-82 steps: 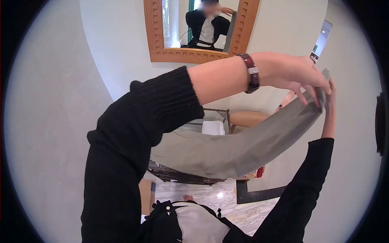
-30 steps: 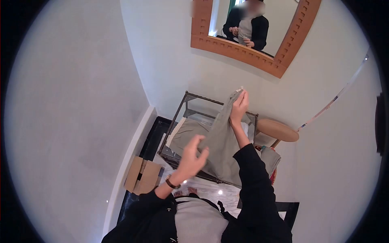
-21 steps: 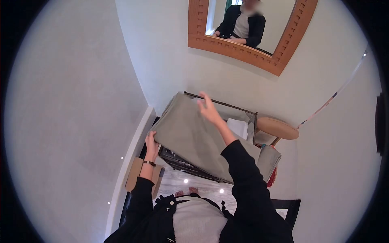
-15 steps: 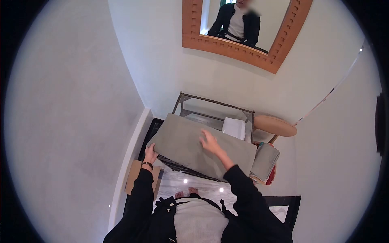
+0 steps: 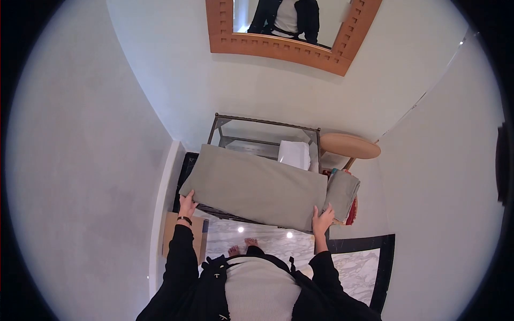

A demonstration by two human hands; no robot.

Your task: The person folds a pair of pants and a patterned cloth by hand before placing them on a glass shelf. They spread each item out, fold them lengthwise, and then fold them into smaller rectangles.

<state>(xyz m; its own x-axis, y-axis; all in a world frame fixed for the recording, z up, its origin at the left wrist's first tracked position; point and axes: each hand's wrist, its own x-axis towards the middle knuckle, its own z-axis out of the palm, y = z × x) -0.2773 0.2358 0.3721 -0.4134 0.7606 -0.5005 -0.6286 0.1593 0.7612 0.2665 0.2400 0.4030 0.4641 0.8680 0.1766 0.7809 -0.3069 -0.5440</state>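
A long folded grey-green cloth [image 5: 257,184] lies flat over the front part of a dark metal rack [image 5: 267,122]. My left hand [image 5: 187,204] is closed on the cloth's front left corner, thumb on top. At the front right corner, my right hand [image 5: 323,220] pinches the cloth's edge, its thumb on the upper face. Behind the cloth, a white folded item [image 5: 294,154] rests on the rack. Just right of the cloth sits a smaller stack of folded grey fabric [image 5: 342,190] with red and patterned layers underneath.
A round tan-topped stool [image 5: 350,146] stands right of the rack. A cardboard box [image 5: 169,235] is on the floor at the left wall. The wood-framed mirror [image 5: 278,51] hangs above. Marble floor [image 5: 262,235] with dark borders shows in front.
My right hand has moved from the middle of the cloth to its front right corner and taken hold there. My left hand stays at the left corner. The view has shifted slightly.
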